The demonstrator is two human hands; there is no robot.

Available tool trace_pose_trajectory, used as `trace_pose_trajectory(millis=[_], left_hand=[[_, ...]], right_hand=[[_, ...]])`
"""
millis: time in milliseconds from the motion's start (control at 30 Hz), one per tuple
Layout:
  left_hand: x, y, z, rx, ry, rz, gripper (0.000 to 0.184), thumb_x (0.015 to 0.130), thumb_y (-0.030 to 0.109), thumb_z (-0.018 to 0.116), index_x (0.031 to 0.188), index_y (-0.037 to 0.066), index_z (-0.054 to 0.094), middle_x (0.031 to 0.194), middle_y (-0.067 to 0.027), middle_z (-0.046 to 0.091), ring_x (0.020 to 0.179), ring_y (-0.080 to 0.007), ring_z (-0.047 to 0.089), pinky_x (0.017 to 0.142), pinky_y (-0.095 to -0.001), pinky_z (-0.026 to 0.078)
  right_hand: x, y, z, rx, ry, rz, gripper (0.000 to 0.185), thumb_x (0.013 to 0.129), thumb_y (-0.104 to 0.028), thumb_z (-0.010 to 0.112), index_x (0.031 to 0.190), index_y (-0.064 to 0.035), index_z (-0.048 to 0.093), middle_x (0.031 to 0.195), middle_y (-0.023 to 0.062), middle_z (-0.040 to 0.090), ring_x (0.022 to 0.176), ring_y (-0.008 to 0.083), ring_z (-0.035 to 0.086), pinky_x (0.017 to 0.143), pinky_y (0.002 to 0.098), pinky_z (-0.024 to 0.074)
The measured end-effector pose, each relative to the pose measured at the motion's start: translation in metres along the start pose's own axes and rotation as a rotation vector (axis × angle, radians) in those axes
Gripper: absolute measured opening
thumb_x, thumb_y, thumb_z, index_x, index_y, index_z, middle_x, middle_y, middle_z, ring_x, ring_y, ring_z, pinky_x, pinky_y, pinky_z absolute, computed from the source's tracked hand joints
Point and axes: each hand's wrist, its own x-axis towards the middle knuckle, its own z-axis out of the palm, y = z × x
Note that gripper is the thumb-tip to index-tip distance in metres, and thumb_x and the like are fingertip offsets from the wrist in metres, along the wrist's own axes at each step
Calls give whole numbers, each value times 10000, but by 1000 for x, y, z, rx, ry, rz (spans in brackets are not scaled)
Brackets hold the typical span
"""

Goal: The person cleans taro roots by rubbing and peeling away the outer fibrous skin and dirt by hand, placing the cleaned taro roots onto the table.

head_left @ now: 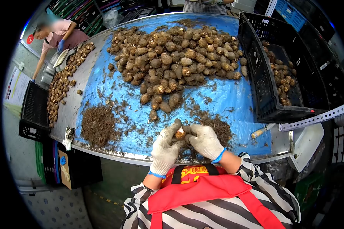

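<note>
1. low centre of the frame, and the left hand (165, 149), in a pale glove, has a root (180, 133) pinched, grip narrow around it, white end showing!
2. right hand (206, 142), gloved too, sits right up against it, fingers bent inward; whether that grip is closed on anything, i can't tell.
3. upper centre, what a pile (168, 57) of brown roots, heaped on a blue sheet (233, 101) over the tabletop (70, 110)!
4. lower left, dark scraps (99, 126) in a mound.
5. right side, a black crate (260, 82) with more roots inside, a wooden-handled tool (259, 133) lying just below.
6. upper left, a co-worker (59, 36) leans over, one arm reaching down.
</note>
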Motion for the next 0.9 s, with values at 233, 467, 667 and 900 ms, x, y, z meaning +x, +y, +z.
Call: trace_pose_trajectory(millis=[233, 467, 667, 900], left_hand=[[3, -14, 4, 75, -14, 41, 588, 814, -73, 755, 1361, -36, 544, 1321, -139, 620, 1191, -212, 623, 1005, -322, 528], [5, 17, 1, -373, -75, -341, 646, 806, -107, 703, 1409, -86, 472, 1348, -175, 595, 1167, -229, 636, 969, -326, 555], [9, -6, -3, -639, -40, -290, 716, 786, -6, 720, 1438, -84, 434, 1290, -172, 599, 996, -217, 681, 848, -340, 603], [13, -5, -9, -671, -49, -302, 758, 772, 29, 765, 1440, -83, 425, 1269, -178, 610, 986, -221, 685, 836, -339, 603]], right_hand=[[-4, 8, 11, -222, 123, -179, 244, 828, -100, 634, 1056, -74, 718, 900, 171, 692, 868, 370, 678, 767, 470, 543], [4, 8, 6, -385, 116, -273, 213, 823, -76, 609, 1008, -72, 714, 886, 160, 692, 897, 369, 668, 813, 477, 529], [17, 17, -8, -185, 46, -236, 212, 856, -115, 594, 1025, -60, 709, 950, 171, 698, 937, 370, 665, 837, 451, 539], [0, -2, -22, -52, -77, -139, 255, 877, -247, 664, 1055, -75, 728, 919, 181, 703, 888, 355, 684, 780, 439, 544]])
